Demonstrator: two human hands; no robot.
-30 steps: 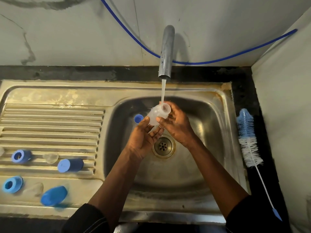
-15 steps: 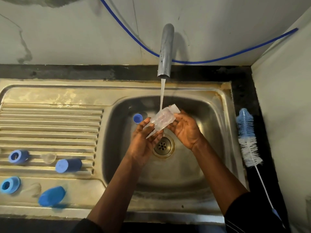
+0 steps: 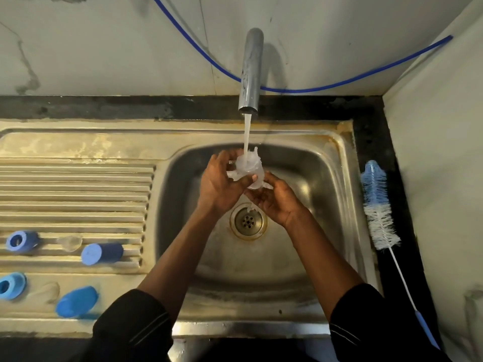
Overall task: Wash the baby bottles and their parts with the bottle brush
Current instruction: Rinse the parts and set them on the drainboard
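Left hand [image 3: 222, 184] grips clear bottle [image 3: 248, 165] under tap [image 3: 251, 71]; right hand [image 3: 277, 202] seemingly cups its base.
We'd turn it slowly, rinsing all round.

A clear bottle [image 3: 248, 169], blurred by splashing water, is tilted above the sink [image 3: 339, 178] basin. The left hand [image 3: 222, 184] grips it and the right hand [image 3: 278, 202] cups it from beneath. The bottle brush [image 3: 376, 205] has blue and white bristles on a thin white stem with a blue grip. It lies on the bench [image 3: 407, 231] along the sink's right edge, bristles toward the back. Near the drainboard's [image 3: 78, 192] front left corner lie two blue rings [image 3: 19, 241] [image 3: 10, 286], two clear teats [image 3: 69, 242] [image 3: 48, 291] and two blue caps [image 3: 100, 253] [image 3: 75, 301] on their sides.
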